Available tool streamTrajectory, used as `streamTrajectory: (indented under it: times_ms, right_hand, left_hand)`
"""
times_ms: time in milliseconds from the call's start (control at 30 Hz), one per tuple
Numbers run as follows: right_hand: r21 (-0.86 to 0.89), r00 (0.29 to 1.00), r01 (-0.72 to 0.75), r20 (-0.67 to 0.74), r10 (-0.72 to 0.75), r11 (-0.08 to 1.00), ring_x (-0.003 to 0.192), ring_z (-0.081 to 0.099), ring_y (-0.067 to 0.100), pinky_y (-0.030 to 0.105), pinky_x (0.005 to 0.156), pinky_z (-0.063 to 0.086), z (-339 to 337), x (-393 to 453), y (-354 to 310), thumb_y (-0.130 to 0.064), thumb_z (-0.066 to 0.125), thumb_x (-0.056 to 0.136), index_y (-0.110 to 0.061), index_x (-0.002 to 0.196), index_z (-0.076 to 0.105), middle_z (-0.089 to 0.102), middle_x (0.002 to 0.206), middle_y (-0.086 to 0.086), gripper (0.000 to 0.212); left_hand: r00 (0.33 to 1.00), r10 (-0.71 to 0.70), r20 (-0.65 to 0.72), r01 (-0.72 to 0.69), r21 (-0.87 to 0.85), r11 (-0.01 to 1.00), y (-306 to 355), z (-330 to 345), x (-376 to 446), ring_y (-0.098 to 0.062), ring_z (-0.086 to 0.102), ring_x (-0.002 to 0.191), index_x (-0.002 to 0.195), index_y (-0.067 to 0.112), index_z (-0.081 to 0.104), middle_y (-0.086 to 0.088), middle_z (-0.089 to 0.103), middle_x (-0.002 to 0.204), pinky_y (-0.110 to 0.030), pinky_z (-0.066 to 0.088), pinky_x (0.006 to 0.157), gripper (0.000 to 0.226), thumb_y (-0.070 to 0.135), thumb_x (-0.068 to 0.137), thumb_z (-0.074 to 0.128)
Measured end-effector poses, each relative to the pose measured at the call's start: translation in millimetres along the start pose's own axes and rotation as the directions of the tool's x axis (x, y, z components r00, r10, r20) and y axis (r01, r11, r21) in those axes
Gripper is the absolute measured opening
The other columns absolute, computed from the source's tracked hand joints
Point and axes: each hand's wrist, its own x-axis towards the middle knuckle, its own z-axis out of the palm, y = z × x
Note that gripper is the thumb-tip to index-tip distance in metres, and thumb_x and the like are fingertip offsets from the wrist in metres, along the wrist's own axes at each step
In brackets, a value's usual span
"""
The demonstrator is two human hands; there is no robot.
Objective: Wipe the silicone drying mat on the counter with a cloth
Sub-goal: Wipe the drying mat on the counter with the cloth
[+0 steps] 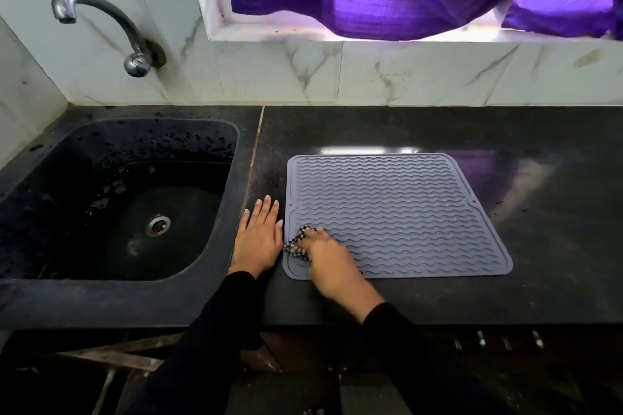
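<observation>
Head view | my right hand (pixel 332 264) clutches cloth (pixel 298 244) on mat (pixel 397 212) near-left corner | left hand (pixel 261 232) flat on tabletop (pixel 556 212), fingers straight | most of mat seems unwiped

My left hand (pixel 259 241) flat, fingers straight, just left of mat (pixel 404 212); right hand (pixel 332 261) curled, gripping cloth (pixel 298 244) at its near-left corner.

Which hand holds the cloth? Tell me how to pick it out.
The right hand: it grips the checked cloth on the grey mat's near left corner. The left hand lies flat on the counter beside the mat, holding nothing.
</observation>
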Motion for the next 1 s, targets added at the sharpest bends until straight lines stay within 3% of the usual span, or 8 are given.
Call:
streamTrajectory:
  times_ms: [67, 133, 300, 400, 600, 767, 867, 1000]
  right_hand:
    - [0.386, 0.993, -0.113, 0.017, 0.115, 0.916, 0.116, 0.054, 0.031, 0.036, 0.097, 0.044, -21.5, 4.3, 11.8, -0.003, 0.047, 0.09, -0.014, 0.121, 0.06, 0.061, 0.122, 0.014, 0.035]
    - [0.522, 0.975, -0.154, -0.058, 0.214, 0.839, 0.108, 0.058, 0.027, 0.032, 0.091, 0.046, -31.7, 4.6, 16.9, -0.003, 0.048, 0.09, -0.015, 0.119, 0.061, 0.065, 0.112, 0.011, 0.034]
    - [-0.061, 0.99, -0.043, -0.135, 0.034, 0.997, 0.145, 0.009, 0.026, 0.036, 0.118, 0.008, -2.0, -17.0, 5.5, 0.006, 0.04, 0.089, -0.018, 0.143, 0.034, 0.015, 0.156, 0.008, 0.059]
    - [-0.288, 0.986, -0.057, -0.166, 0.009, 0.956, 0.132, 0.038, 0.04, 0.047, 0.108, 0.031, 25.0, -22.4, 3.7, -0.01, 0.065, 0.077, -0.016, 0.127, 0.056, 0.041, 0.144, 0.018, 0.051]
    - [-0.39, 0.987, -0.06, -0.16, -0.003, 0.919, 0.107, 0.061, 0.041, 0.049, 0.086, 0.052, 28.0, -16.5, 4.5, -0.018, 0.089, 0.039, -0.013, 0.1, 0.073, 0.067, 0.114, 0.012, 0.063]
    - [-0.429, 0.977, 0.025, -0.182, -0.113, 0.903, 0.104, 0.064, 0.034, 0.043, 0.085, 0.054, 22.1, -19.7, 19.1, -0.016, 0.062, 0.069, -0.02, 0.097, 0.073, 0.069, 0.112, 0.004, 0.031]
    - [-0.422, 0.984, -0.004, -0.161, -0.071, 0.907, 0.098, 0.067, 0.028, 0.039, 0.082, 0.055, 11.6, -23.5, 31.9, -0.017, 0.032, 0.071, -0.024, 0.091, 0.074, 0.07, 0.108, -0.001, 0.047]
    - [-0.371, 0.983, -0.069, -0.186, -0.001, 0.926, 0.114, 0.058, 0.032, 0.04, 0.097, 0.046, -14.1, -32.9, 46.1, -0.009, 0.041, 0.081, -0.02, 0.104, 0.069, 0.062, 0.124, 0.001, 0.038]
  left_hand:
    - [1.0, -0.003, 0.017, 0.003, -0.005, 1.0, -1.1, -0.2, 0.0, -0.016, 0.007, 0.145, 0.147, 0.015, 0.02, -0.002, 0.013, 0.157, -0.034, 0.0, 0.116, 0.065, 0.043, 0.091, 0.004]
    - [1.0, -0.009, 0.027, 0.01, -0.016, 1.0, -2.6, 0.5, 0.3, -0.015, 0.006, 0.145, 0.147, 0.016, 0.019, -0.001, 0.011, 0.157, -0.033, -0.002, 0.116, 0.063, 0.043, 0.092, 0.008]
    - [0.999, 0.001, 0.035, -0.001, -0.012, 1.0, -1.5, 3.1, 0.0, -0.016, 0.002, 0.145, 0.148, 0.014, 0.015, -0.003, 0.008, 0.157, -0.035, -0.004, 0.115, 0.085, 0.055, 0.077, -0.009]
    - [1.0, -0.001, 0.024, 0.002, -0.017, 1.0, -0.1, 3.4, -1.0, -0.016, 0.003, 0.145, 0.148, 0.014, 0.016, -0.003, 0.009, 0.157, -0.036, -0.003, 0.116, 0.085, 0.056, 0.078, -0.008]
    - [1.0, 0.004, 0.015, -0.004, 0.026, 1.0, -0.7, 3.8, -1.3, -0.014, 0.002, 0.145, 0.149, 0.016, 0.015, -0.002, 0.007, 0.157, -0.036, -0.002, 0.117, 0.089, 0.069, 0.078, 0.001]
    - [0.999, 0.0, 0.048, -0.004, 0.074, 0.997, -2.1, 3.2, -0.2, -0.014, -0.001, 0.145, 0.149, 0.018, 0.01, -0.001, 0.004, 0.158, -0.036, -0.003, 0.116, 0.092, 0.07, 0.075, -0.005]
    - [0.998, -0.001, 0.057, -0.003, 0.076, 0.997, -1.8, 2.4, -0.5, -0.014, -0.002, 0.145, 0.149, 0.018, 0.008, -0.001, 0.002, 0.158, -0.036, -0.004, 0.117, 0.093, 0.069, 0.074, -0.007]
    - [0.998, 0.002, 0.066, -0.008, 0.085, 0.996, -1.1, 0.7, -1.1, -0.015, -0.003, 0.145, 0.149, 0.017, 0.007, -0.002, 0.001, 0.158, -0.036, -0.005, 0.117, 0.094, 0.069, 0.073, -0.009]
